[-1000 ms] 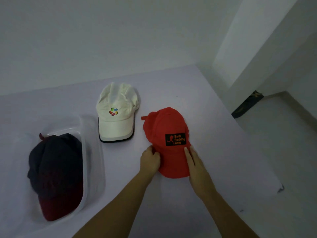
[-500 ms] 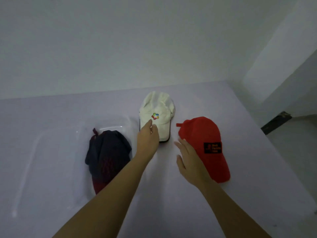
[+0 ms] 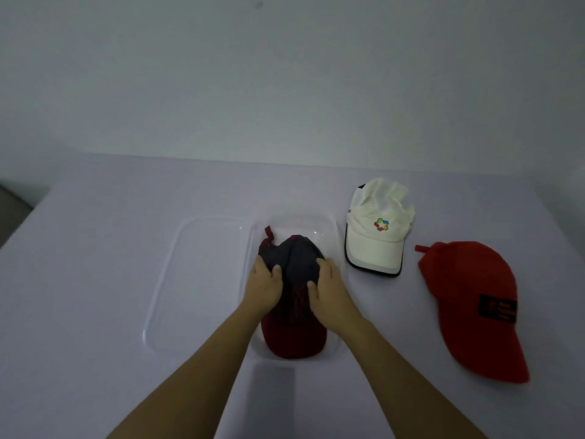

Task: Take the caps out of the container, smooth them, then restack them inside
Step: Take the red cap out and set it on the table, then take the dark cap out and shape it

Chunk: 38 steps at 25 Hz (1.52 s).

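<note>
we are in the take-out step, on the one cap we can see left inside: the dark cap [image 3: 292,258], navy crown and maroon brim, lies in the clear container [image 3: 334,231] at the middle of the table [image 3: 95,280], brim toward 6 o'clock. our left hand [image 3: 264,289] wraps the crown's 9 o'clock side and our right hand [image 3: 330,294] its 3 o'clock side, fingers curled round the cloth and thumbs laid over the top, so both grip it rather than rest flat. the white cap [image 3: 376,239] sits just beside the container at 2 o'clock and the red cap [image 3: 465,299] farther out at 3 o'clock, both on the table, so we judge the emptying nearly done and no restacking begun. the next move, as we read it, calls for a straight lift until the brim clears the container's near wall, then a set-down on bare table for smoothing. room for that looks best at 6 o'clock, between our forearms [image 3: 202,369], or beyond the clear lid [image 3: 196,280] lying flat just beside the container at 9 o'clock; the 3 o'clock side is taken by the two caps. the table meets the wall [image 3: 285,90] at 12 o'clock and its left edge falls away at 9 o'clock, well apart from the container; the right edge runs out of view past the red cap.
</note>
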### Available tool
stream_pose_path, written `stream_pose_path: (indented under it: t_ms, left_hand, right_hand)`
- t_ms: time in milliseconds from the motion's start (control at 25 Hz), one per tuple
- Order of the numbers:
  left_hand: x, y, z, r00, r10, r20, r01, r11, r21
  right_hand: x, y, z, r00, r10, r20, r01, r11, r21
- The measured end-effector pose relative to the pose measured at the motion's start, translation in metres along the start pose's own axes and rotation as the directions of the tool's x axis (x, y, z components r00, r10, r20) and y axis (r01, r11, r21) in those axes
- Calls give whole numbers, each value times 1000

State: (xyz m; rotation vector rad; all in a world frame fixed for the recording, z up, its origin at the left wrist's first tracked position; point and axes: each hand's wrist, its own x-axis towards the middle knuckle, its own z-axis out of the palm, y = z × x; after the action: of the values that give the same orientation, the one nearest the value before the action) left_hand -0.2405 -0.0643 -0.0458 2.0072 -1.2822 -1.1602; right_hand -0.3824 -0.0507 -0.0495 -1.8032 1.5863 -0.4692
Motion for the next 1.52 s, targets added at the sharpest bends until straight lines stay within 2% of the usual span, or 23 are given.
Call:
stream_pose_path:
  t_ms: [80,160,240,320,400,520,600,720,800,880,920,1040,1160,1280,1360,1440,1520]
  left_hand:
    - [5,-14,4,999,-12,36,13,1000,-10]
    - [9,-18,3,1000,23,-11,-23,1000,1]
    - [8,-10,-2,991,80,-106,-80,997,4]
    - [3,7,-14,969,157,-192,-161,987,-8]
    - [-9,37,-28,949,216,-230,-246,964,-106]
    - [-37,89,-37,933,280,-224,-338,897,-285]
    - [-52,120,-29,938,282,-201,-340,861,-379]
    - [-74,154,13,954,275,-119,-299,849,-437]
    - [-83,157,50,963,260,-73,-268,889,-372]
    - [-88,145,85,984,170,-51,-177,953,-246]
    - [-90,136,99,993,106,-51,-114,974,-194]
    - [-102,118,132,998,-33,-44,26,990,-137]
    - [-107,107,146,1000,-3,4,4,989,-150]
    - [-109,100,151,1000,-11,-18,8,989,-145]
    - [-112,104,152,990,-128,-65,115,979,-169]
    - [-110,108,149,957,-287,-50,256,909,-329]
    - [-102,107,142,914,-404,35,362,775,-517]
  right_hand:
    - [7,-1,6,988,117,102,-126,989,83]
    - [11,2,7,981,150,119,-161,983,91]
    - [11,-1,1,993,115,22,-117,983,138]
    - [7,-13,-11,991,39,-130,-8,973,230]
    - [1,-31,-32,962,14,-273,83,937,339]
    - [-14,-51,-77,889,16,-458,199,887,417]
    - [-29,-52,-106,852,28,-522,246,859,448]
    - [-60,-23,-141,811,163,-562,196,830,523]
    - [-77,15,-152,816,366,-448,1,773,634]
    - [-90,52,-151,832,538,-139,-243,577,780]
    - [-96,67,-145,817,576,16,-344,465,816]
    - [-110,103,-135,760,571,311,-496,198,846]
    - [-115,118,-131,719,506,477,-557,10,830]
    - [-113,125,-136,714,477,513,-568,-34,822]
    - [-111,127,-139,744,448,496,-553,-6,833]
    - [-110,124,-145,776,399,489,-532,-4,847]
    - [-108,124,-152,812,360,459,-493,2,870]
